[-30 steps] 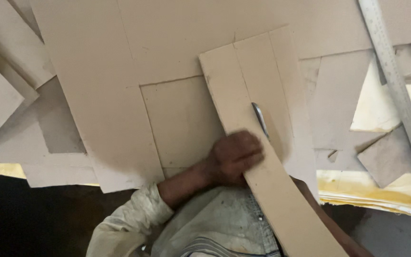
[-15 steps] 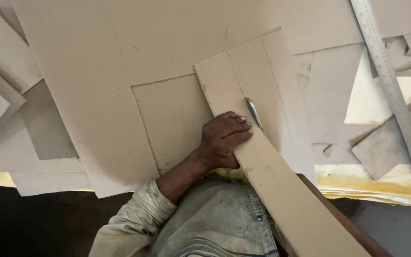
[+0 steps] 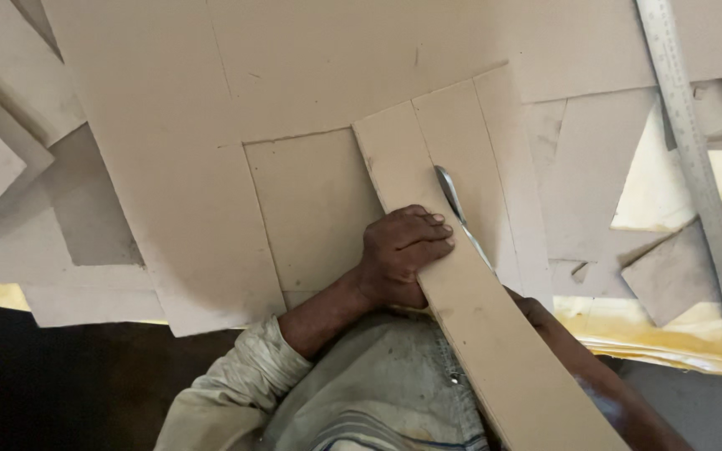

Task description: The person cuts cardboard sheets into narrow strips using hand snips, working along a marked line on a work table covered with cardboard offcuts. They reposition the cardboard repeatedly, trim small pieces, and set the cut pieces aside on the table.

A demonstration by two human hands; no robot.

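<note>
A long tan board strip (image 3: 461,276) lies slantwise over a large tan sheet (image 3: 294,75) and reaches down past my body. My left hand (image 3: 401,255) presses on the strip's left edge, fingers laid across it. A thin metal knife blade (image 3: 453,200) lies along the strip's right edge, on a cut panel (image 3: 470,150). My right hand (image 3: 533,311) is mostly hidden under the strip; only knuckles and forearm show, and the knife runs down into it.
A long steel ruler (image 3: 695,167) lies slantwise at the right over board offcuts (image 3: 670,276) and yellow sheets (image 3: 653,334). More tan boards (image 3: 10,159) are stacked at the left. A rectangular cut-out panel (image 3: 315,209) lies left of the strip.
My left hand has moved from the strip's lower edge up onto its face, and its fingers have flattened out. The knife blade stays along the strip's right edge.
</note>
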